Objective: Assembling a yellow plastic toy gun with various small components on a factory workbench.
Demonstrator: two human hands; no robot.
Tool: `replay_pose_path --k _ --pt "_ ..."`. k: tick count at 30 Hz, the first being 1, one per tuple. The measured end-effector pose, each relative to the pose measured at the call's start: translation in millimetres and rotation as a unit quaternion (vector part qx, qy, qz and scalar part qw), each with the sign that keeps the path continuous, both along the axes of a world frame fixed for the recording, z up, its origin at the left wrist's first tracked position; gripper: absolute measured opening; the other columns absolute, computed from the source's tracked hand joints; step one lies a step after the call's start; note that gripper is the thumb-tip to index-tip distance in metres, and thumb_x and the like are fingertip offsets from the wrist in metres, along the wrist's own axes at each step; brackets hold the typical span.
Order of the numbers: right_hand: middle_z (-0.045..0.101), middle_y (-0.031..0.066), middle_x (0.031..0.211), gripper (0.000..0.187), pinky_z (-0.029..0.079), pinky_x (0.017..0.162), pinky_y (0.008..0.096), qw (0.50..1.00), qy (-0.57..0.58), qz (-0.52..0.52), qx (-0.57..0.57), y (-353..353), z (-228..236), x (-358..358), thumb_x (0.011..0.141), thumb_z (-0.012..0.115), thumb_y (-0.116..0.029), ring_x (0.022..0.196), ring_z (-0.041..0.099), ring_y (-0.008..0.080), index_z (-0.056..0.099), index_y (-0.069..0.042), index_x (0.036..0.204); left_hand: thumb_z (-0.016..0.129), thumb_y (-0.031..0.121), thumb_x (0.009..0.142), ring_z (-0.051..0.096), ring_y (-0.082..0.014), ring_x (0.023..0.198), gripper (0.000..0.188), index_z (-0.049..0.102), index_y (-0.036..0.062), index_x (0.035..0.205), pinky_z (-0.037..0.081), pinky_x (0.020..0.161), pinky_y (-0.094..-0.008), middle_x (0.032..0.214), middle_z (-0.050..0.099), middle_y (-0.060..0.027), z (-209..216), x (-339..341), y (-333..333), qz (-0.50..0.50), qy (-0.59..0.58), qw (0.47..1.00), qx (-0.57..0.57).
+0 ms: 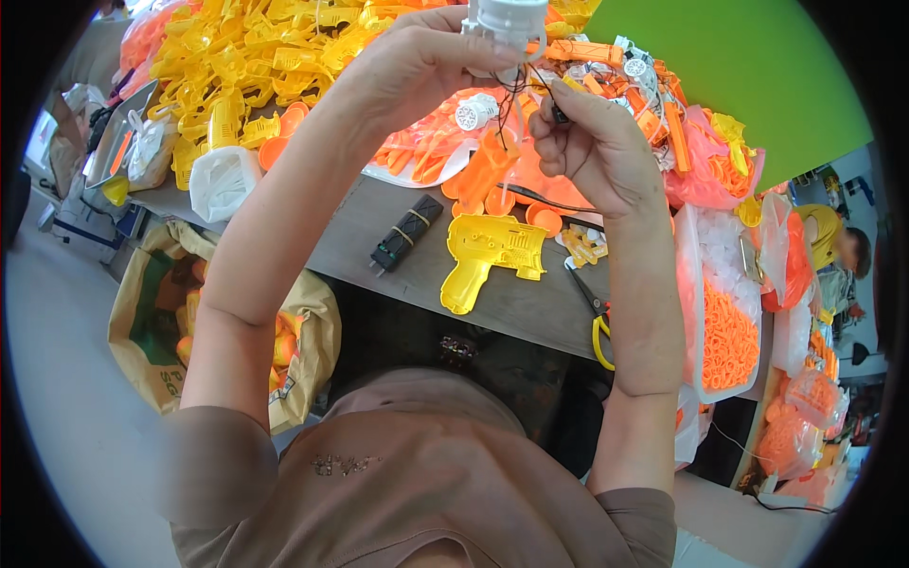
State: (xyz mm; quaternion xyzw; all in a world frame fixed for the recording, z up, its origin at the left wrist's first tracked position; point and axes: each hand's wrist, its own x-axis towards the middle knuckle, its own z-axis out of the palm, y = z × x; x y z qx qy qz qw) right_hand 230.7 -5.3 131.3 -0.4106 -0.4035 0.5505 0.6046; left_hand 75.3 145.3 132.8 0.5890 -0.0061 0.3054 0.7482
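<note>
My left hand point(431, 59) is raised at the top of the view, its fingers closed round a white plastic motor unit point(509, 24) with thin dark wires point(511, 87) hanging from it. Just to the right, my right hand point(592, 137) pinches a small black part point(559, 115) close to those wires. Below both hands a yellow half shell with a pistol grip point(488, 256) lies on the table. Orange plastic pieces point(488, 175) sit behind it. A black block bound with bands point(407, 233) lies to its left, and scissors with yellow handles point(597, 317) rest partly behind my right forearm.
A heap of yellow shells point(246, 62) covers the back left of the table point(350, 248). At right stands a white bin point(694, 312) with small orange rings. A paper sack point(142, 312) stands on the floor at left. Farther right is a person in yellow point(822, 237).
</note>
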Motion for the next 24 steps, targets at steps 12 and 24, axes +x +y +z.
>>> replay_pose_path --k 12,24 --pt "0.064 0.0077 0.087 0.020 0.050 0.065 0.0310 0.997 0.005 -0.074 0.032 6 2 8 0.091 0.057 -0.023 0.074 0.059 0.0148 0.062 -0.004 0.090 0.067 0.003 0.083 0.062 -0.0146 0.097 0.036 0.058 0.0026 0.118 0.049 0.085 -0.0310 0.105 0.066 -0.0060 7 13 -2 0.000 0.033 0.998 0.062" --pt "0.065 0.0028 0.092 0.018 0.048 0.086 0.0334 0.919 -0.208 -0.269 0.198 43 -1 24 0.093 0.053 -0.014 0.093 0.060 0.0121 0.064 0.000 0.095 0.074 0.038 0.078 0.058 -0.0127 0.056 0.039 0.069 0.0106 0.105 0.046 0.056 -0.0307 0.064 0.064 -0.0058 42 -2 4 0.245 0.032 0.737 0.629"
